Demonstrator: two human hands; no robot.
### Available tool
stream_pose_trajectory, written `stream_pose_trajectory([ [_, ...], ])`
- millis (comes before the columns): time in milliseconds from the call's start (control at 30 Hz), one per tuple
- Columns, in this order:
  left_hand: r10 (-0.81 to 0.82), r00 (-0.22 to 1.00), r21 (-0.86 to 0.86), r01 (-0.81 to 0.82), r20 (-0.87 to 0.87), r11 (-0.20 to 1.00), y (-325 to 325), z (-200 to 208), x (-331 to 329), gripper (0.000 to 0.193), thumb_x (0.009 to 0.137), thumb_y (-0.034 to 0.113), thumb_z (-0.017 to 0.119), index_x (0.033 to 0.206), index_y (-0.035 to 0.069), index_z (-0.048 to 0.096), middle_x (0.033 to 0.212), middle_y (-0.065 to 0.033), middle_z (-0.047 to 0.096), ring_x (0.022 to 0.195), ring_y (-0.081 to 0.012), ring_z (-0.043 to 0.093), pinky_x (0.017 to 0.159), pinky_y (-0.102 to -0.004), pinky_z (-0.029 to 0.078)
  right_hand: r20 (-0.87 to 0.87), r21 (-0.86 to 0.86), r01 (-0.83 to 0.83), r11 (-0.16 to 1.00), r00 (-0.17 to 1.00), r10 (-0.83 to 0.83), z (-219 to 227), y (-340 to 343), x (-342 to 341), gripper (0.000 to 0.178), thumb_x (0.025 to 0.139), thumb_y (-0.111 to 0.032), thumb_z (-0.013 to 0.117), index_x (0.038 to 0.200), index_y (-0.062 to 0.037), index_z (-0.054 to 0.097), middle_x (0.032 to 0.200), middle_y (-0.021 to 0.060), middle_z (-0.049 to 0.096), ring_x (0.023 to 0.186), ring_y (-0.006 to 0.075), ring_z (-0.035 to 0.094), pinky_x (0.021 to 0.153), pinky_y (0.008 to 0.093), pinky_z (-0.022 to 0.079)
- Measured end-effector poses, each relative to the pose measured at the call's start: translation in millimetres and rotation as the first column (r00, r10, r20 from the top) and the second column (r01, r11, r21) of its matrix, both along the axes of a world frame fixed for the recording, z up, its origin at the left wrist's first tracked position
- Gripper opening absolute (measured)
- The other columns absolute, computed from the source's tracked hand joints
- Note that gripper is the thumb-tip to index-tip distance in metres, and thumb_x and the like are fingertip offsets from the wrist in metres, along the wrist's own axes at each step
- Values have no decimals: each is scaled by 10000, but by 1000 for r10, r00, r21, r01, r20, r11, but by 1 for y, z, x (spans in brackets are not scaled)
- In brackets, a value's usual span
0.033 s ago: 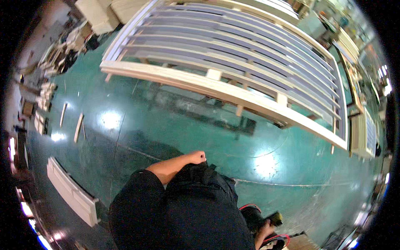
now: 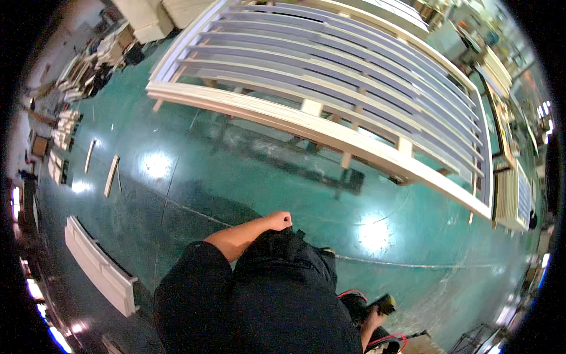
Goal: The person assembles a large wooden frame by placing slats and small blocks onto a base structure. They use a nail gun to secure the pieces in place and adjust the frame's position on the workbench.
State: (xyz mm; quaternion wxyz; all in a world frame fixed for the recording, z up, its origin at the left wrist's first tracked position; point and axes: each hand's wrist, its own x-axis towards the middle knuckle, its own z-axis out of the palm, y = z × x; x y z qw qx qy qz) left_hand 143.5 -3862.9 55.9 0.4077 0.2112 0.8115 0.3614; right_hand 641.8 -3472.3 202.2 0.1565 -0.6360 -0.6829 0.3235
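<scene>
My left hand (image 2: 279, 220) is curled into a fist in front of my dark clothing, with nothing visible in it. Low on the right, my right hand (image 2: 371, 320) grips a dark power tool with a yellow end (image 2: 386, 304); its exact kind is unclear. A red hose (image 2: 396, 338) loops close to that hand. Ahead of me stands a large pale wooden frame (image 2: 268, 115) with several parallel slats across it, apart from both hands.
A white slatted panel or board (image 2: 101, 268) lies on the green floor (image 2: 236, 194) to the left. Thin wooden strips (image 2: 111, 176) lie farther off, near scrap wood piles (image 2: 88, 71). Stacked panels (image 2: 512, 194) stand beyond the frame's right end. A cardboard box (image 2: 418, 343) is beside my right arm.
The view has shifted slightly, so the wooden frame sits a little lower and to the right. My right hand and the tool have moved slightly up and left in the picture; the left fist stays put.
</scene>
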Motion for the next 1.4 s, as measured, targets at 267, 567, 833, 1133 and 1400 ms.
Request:
stream_pose_trajectory([
  [267,280,801,694,218,-529,686,-96,412,-139,123,916,148,667,1022,86,672,1117,-95,657,1033,-322,631,929,-456,495,93,-606,-408,683,816,570,-204,12,-140,375,821,-244,723,1081,23,682,985,156,741,818,331,695,717,456,544],
  [567,439,511,646,352,-739,677,-134,550,-200,245,764,151,773,997,151,696,1023,-39,677,968,-259,651,852,-469,498,-153,-861,-408,304,777,611,-215,-99,-415,209,892,-185,675,1048,-47,698,911,91,709,757,261,663,656,409,529],
  [833,522,444,612,79,-728,787,-185,557,-299,283,716,142,789,986,129,706,984,-36,684,942,-248,659,860,-466,492,-222,-803,-574,160,538,813,-200,-171,-620,158,908,-185,670,1003,-64,707,851,75,690,711,234,647,617,413,514],
  [1133,304,395,361,76,-867,930,-314,474,-403,289,773,135,742,1060,164,732,1005,-21,643,910,-202,662,814,-389,489,-191,-660,-730,175,389,901,-193,-247,-699,174,919,-204,661,964,-43,710,808,84,676,671,231,639,585,443,501],
  [1400,-18,666,-228,-229,-746,946,-557,342,-517,823,694,334,876,1430,183,538,1536,-180,331,1392,-423,371,1126,-517,376,-41,-748,-480,458,722,691,-199,-347,-636,154,921,-170,632,969,-50,716,838,92,685,741,229,666,673,437,532],
])
